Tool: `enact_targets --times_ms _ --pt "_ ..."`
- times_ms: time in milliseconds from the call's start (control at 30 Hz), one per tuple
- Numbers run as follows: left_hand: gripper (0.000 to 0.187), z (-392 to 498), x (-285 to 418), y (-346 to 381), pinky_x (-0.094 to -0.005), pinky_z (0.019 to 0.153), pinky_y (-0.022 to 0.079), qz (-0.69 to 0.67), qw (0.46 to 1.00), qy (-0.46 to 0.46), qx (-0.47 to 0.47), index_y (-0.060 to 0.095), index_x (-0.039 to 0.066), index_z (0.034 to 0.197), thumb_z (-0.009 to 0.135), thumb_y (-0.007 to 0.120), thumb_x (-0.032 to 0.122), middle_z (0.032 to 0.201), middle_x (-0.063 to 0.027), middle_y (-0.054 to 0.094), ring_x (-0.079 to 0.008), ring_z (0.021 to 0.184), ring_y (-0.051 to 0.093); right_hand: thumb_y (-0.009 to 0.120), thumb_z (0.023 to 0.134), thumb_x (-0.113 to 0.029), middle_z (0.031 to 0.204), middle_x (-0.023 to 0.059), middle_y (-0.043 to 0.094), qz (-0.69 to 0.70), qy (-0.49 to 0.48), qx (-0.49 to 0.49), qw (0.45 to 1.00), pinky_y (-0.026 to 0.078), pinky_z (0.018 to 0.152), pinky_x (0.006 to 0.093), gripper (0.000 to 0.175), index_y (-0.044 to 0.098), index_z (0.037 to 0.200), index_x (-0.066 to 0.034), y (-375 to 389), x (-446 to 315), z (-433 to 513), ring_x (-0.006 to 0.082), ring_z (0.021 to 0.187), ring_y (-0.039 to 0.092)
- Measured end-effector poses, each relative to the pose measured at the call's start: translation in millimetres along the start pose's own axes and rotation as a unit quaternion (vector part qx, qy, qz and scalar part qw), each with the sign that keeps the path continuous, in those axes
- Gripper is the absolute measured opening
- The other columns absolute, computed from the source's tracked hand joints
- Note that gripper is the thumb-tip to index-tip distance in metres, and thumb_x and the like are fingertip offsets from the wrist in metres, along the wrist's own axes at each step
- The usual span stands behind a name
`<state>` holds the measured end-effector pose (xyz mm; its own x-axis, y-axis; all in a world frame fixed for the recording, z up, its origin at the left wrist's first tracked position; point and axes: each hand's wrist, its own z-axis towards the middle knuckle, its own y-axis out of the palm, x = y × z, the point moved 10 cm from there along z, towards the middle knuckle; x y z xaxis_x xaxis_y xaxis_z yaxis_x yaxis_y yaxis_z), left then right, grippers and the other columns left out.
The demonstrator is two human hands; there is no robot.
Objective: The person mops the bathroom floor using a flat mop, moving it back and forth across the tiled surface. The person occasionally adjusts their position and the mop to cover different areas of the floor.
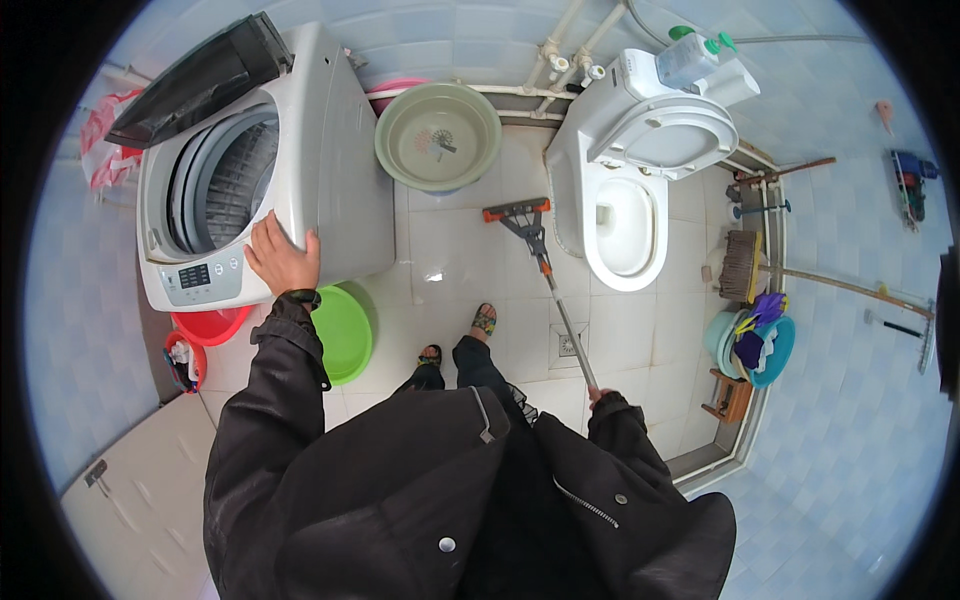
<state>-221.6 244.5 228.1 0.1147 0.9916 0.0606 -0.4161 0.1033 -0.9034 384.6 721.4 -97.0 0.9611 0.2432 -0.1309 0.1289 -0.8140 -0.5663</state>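
My left hand (282, 255) rests with its fingers spread on the front rim of a white top-loading washing machine (352, 172), beside the control panel. The machine's dark lid (206, 82) stands raised, and its metal drum shows inside. Low on my right side, my right hand (596, 396) is closed around the handle of a sponge mop (562, 307). The mop's grey and orange head (517, 210) lies on the tiled floor between a basin and the toilet.
A grey-green basin (437, 176) stands beside the machine, and a green basin (345, 337) lies near my feet. The white toilet (660, 262) has its lid up. A floor drain (568, 345) is under the mop handle. A broom (739, 266) and stacked basins (784, 352) line the right wall.
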Motion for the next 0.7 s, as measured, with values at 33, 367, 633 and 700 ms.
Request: enact_targets --times_ms 33,367,633,700 --pt "0.068 -1.5 -2.6 -0.5 -0.0506 0.100 0.021 0.001 1.000 -0.004 -0.004 0.039 0.005 0.123 0.066 0.066 0.031 0.120 -0.0101 0.043 -0.0258 0.119 0.036 0.051 0.077 -0.063 0.059 0.0075 0.060 0.049 -0.007 -0.002 0.999 0.045 0.056 0.0346 0.058 0.062 0.076 -0.0059 -8.8 -32.7 4.6 0.0187 0.054 0.056" --pt "0.068 3.4 4.5 3.5 -0.0492 0.101 0.021 0.016 1.000 -0.004 -0.008 0.040 0.005 0.124 0.066 0.066 0.029 0.120 -0.0136 0.044 -0.0281 0.119 0.037 0.059 0.081 -0.035 0.050 0.0046 0.052 0.149 -0.116 0.056 0.980 0.036 0.036 0.0281 0.038 0.057 0.063 -0.0015 -73.7 -260.5 135.5 0.0140 0.038 0.046" --pt "0.068 6.2 11.0 5.3 -0.0486 0.101 0.022 0.016 1.000 0.007 -0.008 0.040 0.005 0.124 0.065 0.065 0.027 0.120 -0.0150 0.044 -0.0300 0.117 0.038 0.063 0.079 -0.029 0.049 0.0082 0.052 0.314 -0.017 0.039 0.948 0.036 0.034 0.0285 0.038 0.053 0.059 0.0015 -50.3 -297.1 130.8 0.0153 0.037 0.047" --pt "0.067 5.8 11.6 5.9 -0.0483 0.101 0.022 0.020 1.000 0.005 -0.013 0.040 0.005 0.124 0.065 0.065 0.026 0.120 -0.0154 0.044 -0.0307 0.117 0.038 0.063 0.080 -0.029 0.049 0.0081 0.052 0.324 -0.022 0.027 0.945 0.035 0.033 0.0279 0.038 0.053 0.061 0.0020 -49.6 -294.6 126.2 0.0148 0.037 0.047"
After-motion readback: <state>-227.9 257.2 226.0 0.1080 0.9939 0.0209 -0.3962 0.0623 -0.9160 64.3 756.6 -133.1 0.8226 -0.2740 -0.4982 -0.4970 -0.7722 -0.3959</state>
